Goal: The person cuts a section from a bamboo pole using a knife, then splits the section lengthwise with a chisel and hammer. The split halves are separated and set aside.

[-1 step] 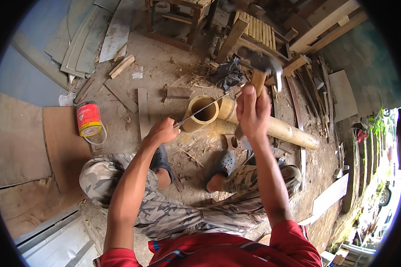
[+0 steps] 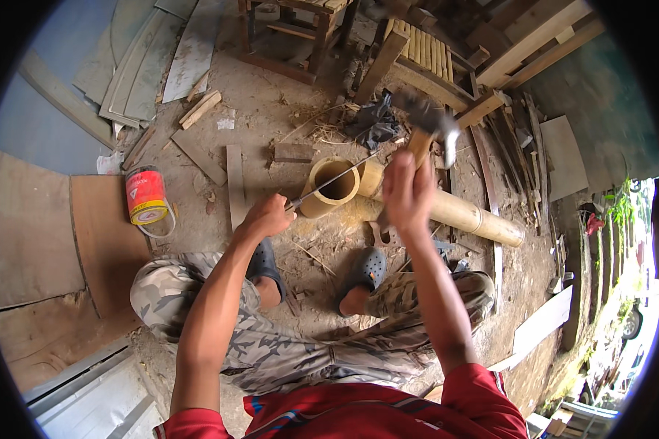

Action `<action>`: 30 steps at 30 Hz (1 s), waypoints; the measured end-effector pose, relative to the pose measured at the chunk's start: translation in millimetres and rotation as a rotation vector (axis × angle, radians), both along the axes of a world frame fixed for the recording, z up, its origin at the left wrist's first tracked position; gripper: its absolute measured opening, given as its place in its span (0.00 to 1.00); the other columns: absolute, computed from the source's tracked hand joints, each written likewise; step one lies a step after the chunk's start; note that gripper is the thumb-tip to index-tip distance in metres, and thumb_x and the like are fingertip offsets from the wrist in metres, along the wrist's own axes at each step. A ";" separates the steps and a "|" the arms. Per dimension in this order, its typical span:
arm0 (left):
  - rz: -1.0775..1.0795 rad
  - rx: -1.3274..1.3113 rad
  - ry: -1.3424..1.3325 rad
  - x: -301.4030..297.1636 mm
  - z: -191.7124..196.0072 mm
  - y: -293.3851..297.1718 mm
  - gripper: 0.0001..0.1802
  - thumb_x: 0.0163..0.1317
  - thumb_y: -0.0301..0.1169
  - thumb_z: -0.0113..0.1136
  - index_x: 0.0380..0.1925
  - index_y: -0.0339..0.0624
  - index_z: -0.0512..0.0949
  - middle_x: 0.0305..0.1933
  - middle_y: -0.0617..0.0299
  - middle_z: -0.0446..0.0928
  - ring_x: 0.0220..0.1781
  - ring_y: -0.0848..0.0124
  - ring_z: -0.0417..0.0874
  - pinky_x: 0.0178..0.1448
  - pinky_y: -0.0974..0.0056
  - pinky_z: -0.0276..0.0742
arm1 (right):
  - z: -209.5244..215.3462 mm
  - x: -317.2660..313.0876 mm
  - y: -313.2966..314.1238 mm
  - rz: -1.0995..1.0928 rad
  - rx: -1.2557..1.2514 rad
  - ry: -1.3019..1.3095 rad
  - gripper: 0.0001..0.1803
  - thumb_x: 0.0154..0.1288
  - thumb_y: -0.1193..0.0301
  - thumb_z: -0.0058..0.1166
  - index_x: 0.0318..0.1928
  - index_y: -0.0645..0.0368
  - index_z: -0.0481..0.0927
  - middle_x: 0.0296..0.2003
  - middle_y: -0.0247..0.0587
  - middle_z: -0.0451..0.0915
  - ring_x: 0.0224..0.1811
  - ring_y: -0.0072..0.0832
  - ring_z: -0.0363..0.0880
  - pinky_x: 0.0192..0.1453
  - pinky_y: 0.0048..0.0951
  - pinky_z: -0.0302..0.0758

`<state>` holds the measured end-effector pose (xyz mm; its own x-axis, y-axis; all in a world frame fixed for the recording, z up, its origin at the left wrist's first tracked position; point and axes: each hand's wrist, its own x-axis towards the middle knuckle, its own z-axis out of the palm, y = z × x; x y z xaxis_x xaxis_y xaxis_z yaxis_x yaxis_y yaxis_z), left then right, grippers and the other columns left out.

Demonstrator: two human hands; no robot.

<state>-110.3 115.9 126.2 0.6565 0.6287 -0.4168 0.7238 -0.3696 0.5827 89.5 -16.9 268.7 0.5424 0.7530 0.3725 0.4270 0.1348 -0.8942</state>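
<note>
My left hand (image 2: 266,217) is closed round the handle of a long knife (image 2: 328,181), its thin blade seen nearly edge-on. That blade lies across the open top of a short bamboo section (image 2: 318,207), which stands upright between and beyond my feet. To the right, my right hand (image 2: 408,196) grips a claw hammer (image 2: 420,145) by its wooden handle, the head raised and smeared by motion. Behind the hand a long bamboo pole (image 2: 483,221) lies on the ground, partly hidden by my arm.
A red and yellow can (image 2: 146,194) with a handle stands at left. Wood offcuts (image 2: 200,110) and a black plastic bag (image 2: 375,123) lie beyond the bamboo. A wooden stool (image 2: 285,66) and a slatted bamboo piece (image 2: 425,55) stand at the back. Planks (image 2: 509,157) line the right side.
My right hand and the hammer have shifted slightly down and to the left. My left hand, the knife and the bamboo section stay where they were.
</note>
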 end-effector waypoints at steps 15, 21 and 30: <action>-0.049 0.039 -0.051 1.7 1.0 5.5 0.20 0.60 0.40 0.65 0.41 0.31 0.82 0.38 0.36 0.83 0.45 0.43 0.85 0.50 0.49 0.79 | -44.1 2.8 -1.1 -0.074 -0.217 -0.016 0.19 0.81 0.54 0.42 0.41 0.56 0.71 0.21 0.26 0.70 0.20 0.15 0.67 0.21 0.22 0.62; 0.026 -0.060 0.083 16.5 5.5 -0.6 0.23 0.61 0.42 0.66 0.47 0.34 0.82 0.43 0.39 0.84 0.48 0.46 0.86 0.52 0.50 0.79 | -140.4 26.0 -33.9 -0.052 -0.700 -0.424 0.17 0.77 0.59 0.50 0.45 0.63 0.75 0.21 0.43 0.74 0.22 0.27 0.74 0.27 0.38 0.73; 0.005 0.035 -0.044 4.5 -7.9 2.9 0.21 0.57 0.42 0.69 0.40 0.32 0.82 0.37 0.38 0.83 0.42 0.44 0.86 0.48 0.49 0.79 | -17.1 0.8 -18.4 0.079 -0.089 0.236 0.17 0.78 0.67 0.51 0.59 0.60 0.68 0.30 0.35 0.75 0.27 0.22 0.75 0.29 0.28 0.73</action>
<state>-105.8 118.8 118.3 0.6709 0.6454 -0.3652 0.6993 -0.3868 0.6011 90.3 -35.4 251.6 0.5444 0.8207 0.1734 0.1968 0.0760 -0.9775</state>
